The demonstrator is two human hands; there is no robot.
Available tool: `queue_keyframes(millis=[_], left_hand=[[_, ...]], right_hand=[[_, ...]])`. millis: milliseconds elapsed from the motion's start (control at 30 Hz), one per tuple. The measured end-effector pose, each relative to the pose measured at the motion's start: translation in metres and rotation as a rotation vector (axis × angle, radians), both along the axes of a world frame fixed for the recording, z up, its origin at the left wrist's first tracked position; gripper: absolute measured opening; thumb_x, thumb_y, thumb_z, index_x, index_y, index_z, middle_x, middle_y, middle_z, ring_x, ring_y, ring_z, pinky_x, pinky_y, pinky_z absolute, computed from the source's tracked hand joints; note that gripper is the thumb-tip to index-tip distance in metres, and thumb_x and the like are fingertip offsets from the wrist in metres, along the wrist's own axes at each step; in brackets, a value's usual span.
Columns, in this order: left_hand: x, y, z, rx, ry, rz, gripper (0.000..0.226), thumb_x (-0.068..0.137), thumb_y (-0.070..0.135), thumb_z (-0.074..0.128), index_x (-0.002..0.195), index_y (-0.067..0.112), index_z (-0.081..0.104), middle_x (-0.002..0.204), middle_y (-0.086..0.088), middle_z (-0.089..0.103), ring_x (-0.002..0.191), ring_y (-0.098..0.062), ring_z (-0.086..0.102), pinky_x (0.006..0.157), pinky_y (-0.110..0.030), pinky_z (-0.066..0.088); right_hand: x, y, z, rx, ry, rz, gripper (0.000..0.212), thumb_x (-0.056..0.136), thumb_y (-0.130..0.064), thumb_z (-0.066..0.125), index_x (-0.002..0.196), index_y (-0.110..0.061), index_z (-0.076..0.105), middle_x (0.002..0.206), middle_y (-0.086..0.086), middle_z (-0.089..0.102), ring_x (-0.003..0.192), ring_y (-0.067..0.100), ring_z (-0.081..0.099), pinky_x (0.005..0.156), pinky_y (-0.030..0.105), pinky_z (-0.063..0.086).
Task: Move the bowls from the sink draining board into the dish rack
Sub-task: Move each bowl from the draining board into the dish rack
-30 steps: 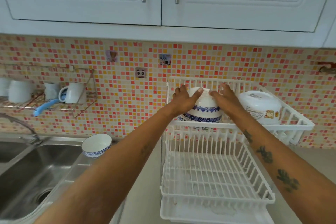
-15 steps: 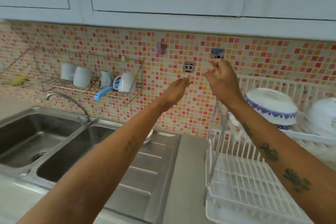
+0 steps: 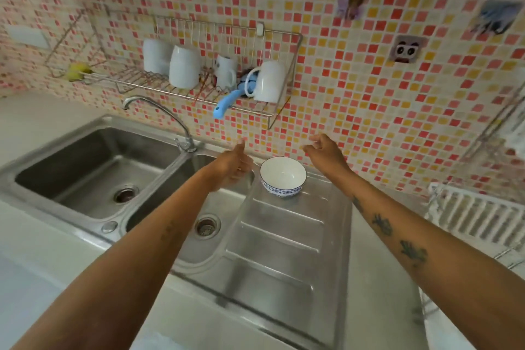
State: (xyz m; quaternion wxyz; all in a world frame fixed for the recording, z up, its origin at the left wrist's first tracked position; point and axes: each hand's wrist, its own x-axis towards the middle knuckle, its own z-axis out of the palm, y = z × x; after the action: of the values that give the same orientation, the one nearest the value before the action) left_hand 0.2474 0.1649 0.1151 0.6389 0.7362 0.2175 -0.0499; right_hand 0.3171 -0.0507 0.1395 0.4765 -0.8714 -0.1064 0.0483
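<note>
Steel draining board carries the one bowl we can see, upright at the board's twelve o'clock end, just under the tiled wall. We judge the step in hand to be the reach for it, and we would bring both palms down onto opposite sides of the rim, lift it straight up, then swing toward the dish rack at three o'clock. Our left hand hovers at the bowl's nine o'clock, thumb up, fingers loosely curled and empty. Our right hand hangs at its one o'clock, fingers spread and slightly bent, holding nothing. Neither hand touches the bowl.
</note>
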Motion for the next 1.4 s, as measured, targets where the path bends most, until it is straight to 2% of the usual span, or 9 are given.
queue_keyframes(millis=[167, 333, 500, 600, 700, 767, 933, 1200, 1400], left_hand=[[0.024, 0.029, -0.067, -0.107, 0.156, 0.019, 0.059, 0.093, 0.068, 0.028, 0.071, 0.019, 0.052, 0.074, -0.001, 0.05, 0.069, -0.013, 0.046, 0.071, -0.03, 0.038], [0.056, 0.023, -0.107, -0.244, 0.226, 0.024, 0.05, 0.095, 0.059, 0.036, 0.09, 0.012, 0.053, 0.081, -0.005, 0.048, 0.071, -0.017, 0.046, 0.066, -0.029, 0.04], [0.088, 0.003, -0.129, -0.421, 0.247, 0.033, 0.037, 0.095, 0.053, 0.045, 0.093, 0.017, 0.05, 0.077, -0.004, 0.037, 0.063, -0.016, 0.035, 0.061, -0.029, 0.034], [0.105, -0.008, -0.139, -0.424, 0.227, 0.043, 0.051, 0.097, 0.052, 0.043, 0.133, 0.015, 0.044, 0.11, -0.012, 0.051, 0.076, -0.018, 0.046, 0.08, -0.035, 0.041], [0.112, -0.015, -0.146, -0.474, 0.256, 0.05, 0.063, 0.097, 0.05, 0.045, 0.147, 0.014, 0.033, 0.143, -0.015, 0.044, 0.116, -0.032, 0.053, 0.104, -0.044, 0.04], [0.116, -0.017, -0.149, -0.478, 0.278, 0.065, 0.059, 0.097, 0.045, 0.049, 0.146, 0.015, 0.034, 0.145, -0.013, 0.043, 0.129, -0.034, 0.047, 0.106, -0.054, 0.04], [0.126, -0.017, -0.164, -0.478, 0.243, 0.086, 0.044, 0.1, 0.018, 0.048, 0.141, 0.018, 0.035, 0.144, -0.012, 0.043, 0.108, -0.027, 0.05, 0.083, -0.054, 0.05], [0.123, -0.022, -0.158, -0.487, 0.182, 0.084, 0.048, 0.098, -0.001, 0.038, 0.143, 0.014, 0.036, 0.145, -0.016, 0.042, 0.11, -0.031, 0.049, 0.087, -0.05, 0.05], [0.098, -0.044, -0.117, -0.575, 0.156, 0.052, 0.043, 0.101, 0.035, 0.043, 0.14, 0.016, 0.04, 0.131, -0.014, 0.053, 0.105, -0.036, 0.059, 0.086, -0.05, 0.049]], right_hand=[[0.039, -0.002, -0.068, -0.06, 0.268, -0.117, 0.04, 0.085, -0.04, 0.054, 0.111, -0.009, 0.054, 0.106, 0.003, 0.058, 0.091, 0.018, 0.055, 0.075, 0.03, 0.044], [0.058, 0.0, -0.115, 0.031, 0.459, -0.241, 0.05, 0.09, -0.031, 0.056, 0.132, -0.005, 0.052, 0.124, -0.001, 0.054, 0.116, 0.025, 0.053, 0.093, 0.037, 0.044], [0.072, 0.015, -0.143, 0.178, 0.542, -0.276, 0.05, 0.091, -0.034, 0.055, 0.135, -0.01, 0.051, 0.132, 0.008, 0.057, 0.104, 0.022, 0.052, 0.093, 0.043, 0.042], [0.074, 0.027, -0.159, 0.264, 0.6, -0.314, 0.059, 0.087, -0.037, 0.058, 0.139, -0.014, 0.042, 0.136, 0.007, 0.052, 0.112, 0.025, 0.051, 0.09, 0.042, 0.042], [0.071, 0.038, -0.172, 0.355, 0.65, -0.34, 0.056, 0.088, -0.032, 0.059, 0.138, -0.017, 0.039, 0.139, 0.007, 0.048, 0.12, 0.027, 0.048, 0.093, 0.044, 0.042], [0.072, 0.042, -0.177, 0.375, 0.656, -0.356, 0.054, 0.088, -0.024, 0.058, 0.138, -0.019, 0.036, 0.142, 0.005, 0.046, 0.124, 0.028, 0.047, 0.092, 0.044, 0.044], [0.083, 0.046, -0.187, 0.419, 0.643, -0.408, 0.053, 0.088, -0.009, 0.055, 0.136, -0.02, 0.037, 0.144, 0.005, 0.044, 0.125, 0.029, 0.047, 0.091, 0.043, 0.048], [0.081, 0.054, -0.189, 0.611, 0.609, -0.513, 0.056, 0.085, 0.008, 0.045, 0.137, -0.015, 0.041, 0.141, 0.011, 0.044, 0.12, 0.03, 0.046, 0.095, 0.044, 0.05], [0.058, 0.038, -0.153, 0.654, 0.456, -0.659, 0.056, 0.086, 0.01, 0.041, 0.135, -0.018, 0.047, 0.136, 0.008, 0.051, 0.108, 0.023, 0.047, 0.067, 0.029, 0.05]])
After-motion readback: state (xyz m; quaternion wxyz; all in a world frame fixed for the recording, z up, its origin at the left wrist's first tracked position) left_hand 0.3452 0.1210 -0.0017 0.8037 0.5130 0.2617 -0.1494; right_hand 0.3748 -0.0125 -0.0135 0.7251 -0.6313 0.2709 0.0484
